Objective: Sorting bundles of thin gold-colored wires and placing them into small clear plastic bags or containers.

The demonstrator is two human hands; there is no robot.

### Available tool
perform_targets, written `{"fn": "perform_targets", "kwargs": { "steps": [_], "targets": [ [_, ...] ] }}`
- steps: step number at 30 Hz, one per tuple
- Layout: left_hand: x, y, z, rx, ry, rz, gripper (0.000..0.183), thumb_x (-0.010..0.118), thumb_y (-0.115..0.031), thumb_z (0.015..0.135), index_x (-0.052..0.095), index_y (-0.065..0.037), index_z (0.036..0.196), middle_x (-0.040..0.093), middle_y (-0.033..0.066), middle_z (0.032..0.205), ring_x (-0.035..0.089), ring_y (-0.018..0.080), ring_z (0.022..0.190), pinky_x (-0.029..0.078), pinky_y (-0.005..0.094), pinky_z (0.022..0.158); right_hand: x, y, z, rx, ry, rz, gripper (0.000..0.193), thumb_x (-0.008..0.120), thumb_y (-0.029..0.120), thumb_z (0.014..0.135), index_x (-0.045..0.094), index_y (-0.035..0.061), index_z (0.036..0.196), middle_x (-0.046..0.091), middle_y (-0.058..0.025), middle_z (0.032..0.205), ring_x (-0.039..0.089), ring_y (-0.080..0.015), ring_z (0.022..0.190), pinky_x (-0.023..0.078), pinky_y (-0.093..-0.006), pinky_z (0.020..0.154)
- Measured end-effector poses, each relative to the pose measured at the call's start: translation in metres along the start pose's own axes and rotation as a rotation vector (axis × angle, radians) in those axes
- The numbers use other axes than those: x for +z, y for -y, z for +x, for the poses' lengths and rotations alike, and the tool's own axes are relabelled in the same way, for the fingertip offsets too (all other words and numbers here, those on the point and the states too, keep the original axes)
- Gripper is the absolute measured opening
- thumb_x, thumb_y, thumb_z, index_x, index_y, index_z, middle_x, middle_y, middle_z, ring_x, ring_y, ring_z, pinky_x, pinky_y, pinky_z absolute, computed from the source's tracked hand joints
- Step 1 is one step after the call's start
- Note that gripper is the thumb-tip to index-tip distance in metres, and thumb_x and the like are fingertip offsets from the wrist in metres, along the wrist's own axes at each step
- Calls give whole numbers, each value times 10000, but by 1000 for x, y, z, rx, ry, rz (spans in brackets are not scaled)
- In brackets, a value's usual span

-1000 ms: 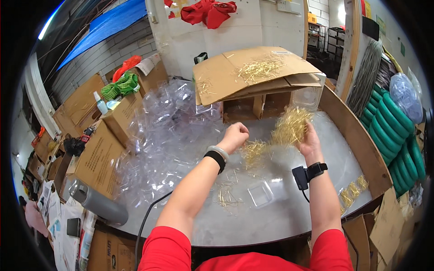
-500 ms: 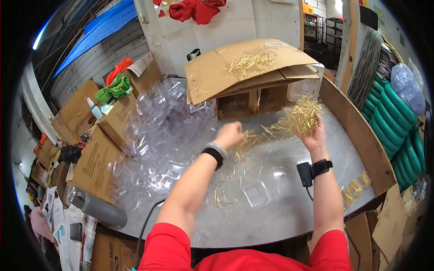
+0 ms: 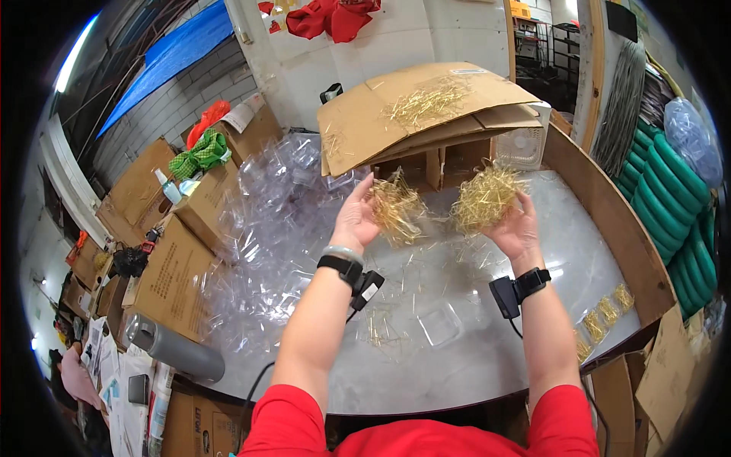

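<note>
My left hand (image 3: 358,221) is closed around a loose clump of thin gold wire pins (image 3: 397,207), held over the grey tabletop (image 3: 487,365). A bigger tangle of the same gold pins (image 3: 486,202) sits in my right hand (image 3: 519,232), its fingers curled behind it. The two clumps are apart, just in front of an open cardboard box. Stray pins (image 3: 384,335) lie scattered on the table below, beside a clear plastic tray (image 3: 440,324). Several small gold bundles (image 3: 608,314) rest in a row near the right front edge.
Clear plastic boxes (image 3: 266,236) are heaped on the left. Cardboard sheets (image 3: 358,122) with more pins cover the box at the back. A grey bottle (image 3: 179,350) lies at the front left. A raised brown board (image 3: 617,213) borders the right side.
My left hand has turned and now carries a clump of pins up from the table. My right hand has shifted left with its clump, bringing the hands closer.
</note>
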State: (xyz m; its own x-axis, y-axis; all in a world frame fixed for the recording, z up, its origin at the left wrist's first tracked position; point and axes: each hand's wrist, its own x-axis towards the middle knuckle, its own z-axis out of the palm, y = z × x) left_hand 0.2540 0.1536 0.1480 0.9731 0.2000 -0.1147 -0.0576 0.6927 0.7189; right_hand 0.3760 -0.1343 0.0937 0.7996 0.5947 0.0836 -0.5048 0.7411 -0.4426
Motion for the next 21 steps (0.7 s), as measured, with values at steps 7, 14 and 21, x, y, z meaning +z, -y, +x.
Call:
{"fn": "perform_targets", "kwargs": {
  "steps": [7,14,21],
  "targets": [
    [-36,-3,8,207,-142,757,353,718,-25,830,568,-65,1147,620,43,906,629,151,788,498,285,620,-8,-6,14,-93,-34,-97,492,582,413,969,566,110,1356,615,-115,1345,564,-313,1246,404,-535,1092],
    [-45,-33,-1,374,-186,793,404,704,-54,890,529,-45,1254,633,68,978,656,157,823,516,270,668,20,-17,5,-54,-100,-55,511,613,414,957,551,118,1369,568,-127,1398,492,-339,1326,355,-567,1125],
    [-49,-27,-2,281,-149,385,318,614,0,951,538,-34,1258,644,101,1077,681,226,902,579,337,781,27,-25,2,-85,13,17,613,685,455,901,513,153,1406,513,-109,1450,418,-334,1378,290,-606,1138]
  ]
}}
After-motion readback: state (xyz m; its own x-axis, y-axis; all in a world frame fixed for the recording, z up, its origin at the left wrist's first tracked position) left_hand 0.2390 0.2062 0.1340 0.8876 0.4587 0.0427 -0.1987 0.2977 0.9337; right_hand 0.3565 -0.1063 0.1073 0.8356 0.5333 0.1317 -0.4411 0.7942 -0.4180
